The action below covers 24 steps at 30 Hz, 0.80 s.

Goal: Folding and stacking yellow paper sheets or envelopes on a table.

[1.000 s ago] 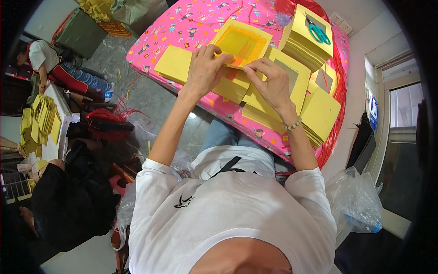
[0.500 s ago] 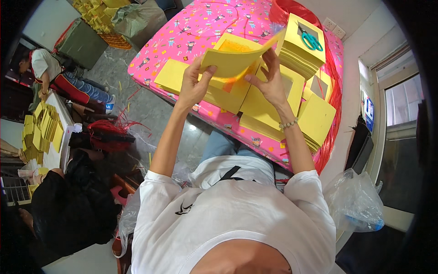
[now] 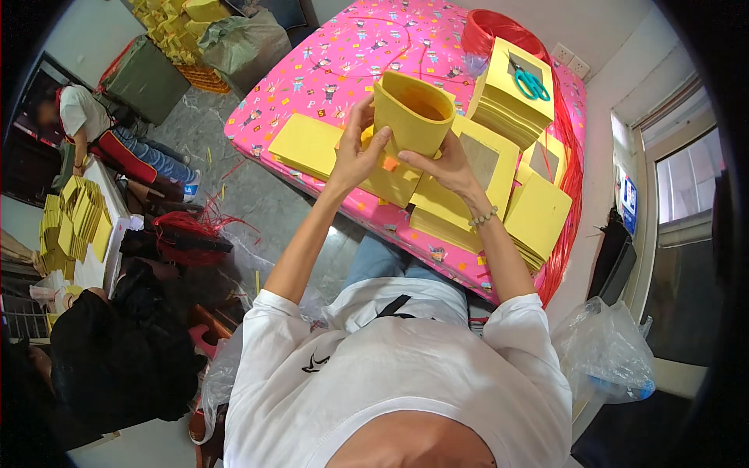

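Held up over the table's near side is a yellow sleeve-like piece, its open oval end facing up and orange showing inside. My left hand grips its left side, thumb in front. On the right lower side my right hand grips it, thumb pointing across the front. A small orange patch shows just below the sleeve. Under my hands lie flat yellow sheets on the left and a stack of yellow pieces with a grey rectangle on the right.
The pink patterned tabletop also bears a tall yellow stack with teal scissors on top, and a red strand coil. A lower yellow stack sits at right. At far left, a person stands by a white table.
The yellow piece, earlier a flap spread open between my hands, is now rounded into an upright sleeve. My right hand has moved lower and slightly left; the left has shifted right.
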{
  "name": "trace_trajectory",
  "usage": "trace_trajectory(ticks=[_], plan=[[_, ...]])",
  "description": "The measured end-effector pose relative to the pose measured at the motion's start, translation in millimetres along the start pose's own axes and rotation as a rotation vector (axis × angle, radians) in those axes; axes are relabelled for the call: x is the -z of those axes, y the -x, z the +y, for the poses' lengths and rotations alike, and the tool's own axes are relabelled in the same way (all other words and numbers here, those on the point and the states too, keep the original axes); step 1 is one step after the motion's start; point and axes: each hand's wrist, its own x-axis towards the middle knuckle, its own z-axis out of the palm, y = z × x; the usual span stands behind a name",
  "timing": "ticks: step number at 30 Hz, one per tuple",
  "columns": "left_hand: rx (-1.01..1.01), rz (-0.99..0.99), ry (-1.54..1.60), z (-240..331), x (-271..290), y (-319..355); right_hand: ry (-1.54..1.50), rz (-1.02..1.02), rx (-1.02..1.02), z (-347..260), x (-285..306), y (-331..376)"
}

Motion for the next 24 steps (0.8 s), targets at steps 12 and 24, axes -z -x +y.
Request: trace_trajectory(ticks=[12,24], plan=[[0.308,-0.138,0.178,24.1,1.1,-25.3,-0.029,0.088,-0.008,-12.8,15.9,-12.1],[0.686,-0.21,0.272,48.2,-0.9,-31.3,-0.485,0.024,-0.307,-11.5,33.1,-4.1]])
